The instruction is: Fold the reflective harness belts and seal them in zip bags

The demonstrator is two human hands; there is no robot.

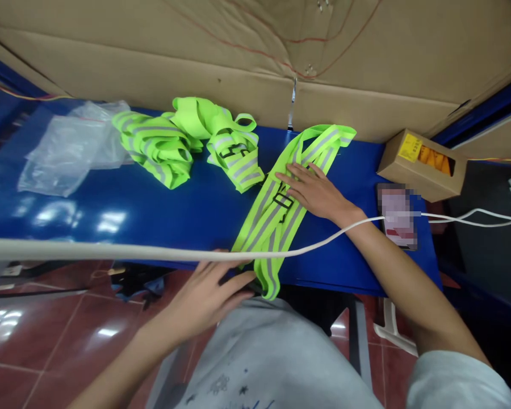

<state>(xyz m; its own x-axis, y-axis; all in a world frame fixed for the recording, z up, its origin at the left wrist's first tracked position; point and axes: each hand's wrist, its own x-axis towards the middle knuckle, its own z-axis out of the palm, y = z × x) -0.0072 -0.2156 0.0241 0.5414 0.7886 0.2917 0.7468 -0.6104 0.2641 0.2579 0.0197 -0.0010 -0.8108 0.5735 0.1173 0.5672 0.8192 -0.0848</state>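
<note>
A long bundle of neon-yellow reflective straps with grey stripes and black buckles lies across the blue table, its near end hanging over the front edge. My right hand rests flat on the middle of the bundle, fingers stretched out, close to the buckle. At the near end, my left hand is beside the straps with its fingers apart; a white cable partly crosses in front of its fingertips. Two more bunches of the same straps, a left one and a middle one with buckles, lie farther back.
Clear plastic bags lie at the left. On the right are an open cardboard box with orange contents and a phone, partly blurred. The white cable spans the view above the table. Brown covering stands behind.
</note>
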